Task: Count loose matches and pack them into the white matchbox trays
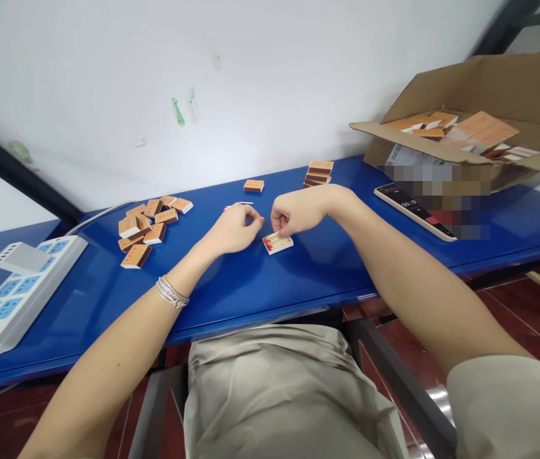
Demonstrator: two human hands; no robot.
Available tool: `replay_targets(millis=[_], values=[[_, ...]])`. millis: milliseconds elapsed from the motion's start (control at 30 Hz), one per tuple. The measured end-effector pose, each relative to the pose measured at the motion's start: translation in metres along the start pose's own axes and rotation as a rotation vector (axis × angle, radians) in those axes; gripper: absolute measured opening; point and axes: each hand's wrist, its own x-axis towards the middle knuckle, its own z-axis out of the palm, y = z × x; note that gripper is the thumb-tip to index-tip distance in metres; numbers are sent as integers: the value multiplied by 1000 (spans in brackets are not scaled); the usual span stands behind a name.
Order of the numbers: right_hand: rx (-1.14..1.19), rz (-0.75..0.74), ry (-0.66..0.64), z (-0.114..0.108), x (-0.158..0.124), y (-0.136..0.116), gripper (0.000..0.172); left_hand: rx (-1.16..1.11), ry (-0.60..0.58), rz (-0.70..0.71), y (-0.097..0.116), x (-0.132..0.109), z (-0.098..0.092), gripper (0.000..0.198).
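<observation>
My left hand (234, 229) and my right hand (296, 213) hover close together over the blue table (231, 287), fingertips curled and almost meeting. Just below my right fingers lies a white matchbox tray (278, 243) filled with red-tipped matches. Behind my left hand, a small red-and-white item (238, 206) is partly hidden; it may be a match. Whether either hand grips something small is hidden by the fingers. A single orange matchbox (254, 185) lies beyond them, with a stack of matchboxes (318, 173) to its right and a loose pile of matchboxes (149, 228) to the left.
A white power strip (25, 293) with a cord lies at the table's left end. At the right, a black phone (408, 210) lies partly behind a blurred patch, next to an open cardboard box (465, 108) of matchboxes. A white wall backs the table.
</observation>
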Motion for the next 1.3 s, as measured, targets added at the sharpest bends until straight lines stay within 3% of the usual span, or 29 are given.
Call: replay_targets(millis=[700,933,1300], values=[[34,36,2,-1,-1,5,24,-4,-73,21,-7,2,-2,15],[49,74,68,-4,-6,6,20,-4,-50,14,-8,2,-2,13],[68,-6,20,-1,0,11,26,-37,-85,30,-8,2,-2,15]])
